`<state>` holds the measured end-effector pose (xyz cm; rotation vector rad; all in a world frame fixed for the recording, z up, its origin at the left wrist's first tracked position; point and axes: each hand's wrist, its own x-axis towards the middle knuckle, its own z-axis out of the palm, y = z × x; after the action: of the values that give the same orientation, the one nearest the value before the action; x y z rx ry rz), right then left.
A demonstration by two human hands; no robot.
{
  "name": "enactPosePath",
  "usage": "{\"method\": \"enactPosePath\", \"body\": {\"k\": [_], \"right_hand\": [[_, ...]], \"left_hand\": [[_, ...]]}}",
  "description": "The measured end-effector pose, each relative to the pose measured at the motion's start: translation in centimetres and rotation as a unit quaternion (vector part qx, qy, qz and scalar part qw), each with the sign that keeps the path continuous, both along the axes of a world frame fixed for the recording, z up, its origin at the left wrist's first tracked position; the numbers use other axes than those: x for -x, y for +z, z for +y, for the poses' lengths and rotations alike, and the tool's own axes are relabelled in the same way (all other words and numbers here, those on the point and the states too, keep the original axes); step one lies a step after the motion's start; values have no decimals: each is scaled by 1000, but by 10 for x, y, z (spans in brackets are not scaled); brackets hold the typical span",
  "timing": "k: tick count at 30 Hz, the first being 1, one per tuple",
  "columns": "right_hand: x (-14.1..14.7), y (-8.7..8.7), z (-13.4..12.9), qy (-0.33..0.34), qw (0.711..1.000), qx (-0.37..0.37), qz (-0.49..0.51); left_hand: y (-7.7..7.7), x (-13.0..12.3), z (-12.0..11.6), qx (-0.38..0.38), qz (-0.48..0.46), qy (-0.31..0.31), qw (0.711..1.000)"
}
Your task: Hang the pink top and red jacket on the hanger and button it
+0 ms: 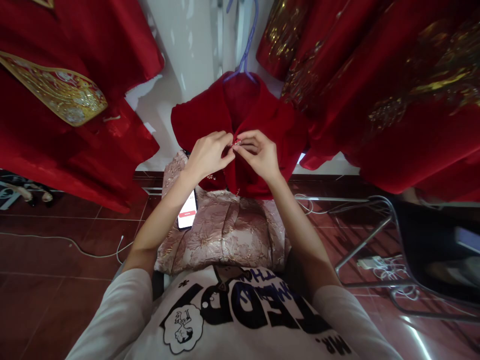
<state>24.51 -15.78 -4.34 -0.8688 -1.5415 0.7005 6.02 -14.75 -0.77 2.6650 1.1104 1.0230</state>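
A dark red garment (pixel 202 116) hangs from a purple hanger (pixel 245 56) in front of me. At its front opening, below the collar, my left hand (pixel 213 155) and my right hand (pixel 259 152) meet with fingertips nearly touching. Both hands are pinched on a small red and silvery ornament (pixel 237 142) at the edge of the cloth. Its exact form is partly hidden by my fingers. Pink brocade fabric (pixel 240 232) lies over my lap, under the lower edge of the garment. A phone (pixel 187 215) with a lit screen rests on it at the left, beside my left forearm.
Red garments with gold decoration hang at the left (pixel 123 55) and right (pixel 348 115). A black chair (pixel 423 245) with a metal frame stands at the right, near tangled white cables (pixel 386 267). Shoes (pixel 35 195) sit at the far left, and another cable crosses the tiled floor.
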Motion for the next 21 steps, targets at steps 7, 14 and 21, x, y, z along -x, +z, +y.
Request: {"method": "enactPosePath", "body": {"k": [7, 14, 21], "right_hand": [[-5, -2, -4, 21, 999, -34, 2], [-1, -7, 5, -16, 996, -52, -64], [-20, -25, 2, -13, 995, 37, -93]], "left_hand": [[3, 1, 3, -13, 42, -25, 999], [-4, -4, 5, 16, -11, -62, 998], [-37, -4, 18, 198, -171, -115, 958]]}}
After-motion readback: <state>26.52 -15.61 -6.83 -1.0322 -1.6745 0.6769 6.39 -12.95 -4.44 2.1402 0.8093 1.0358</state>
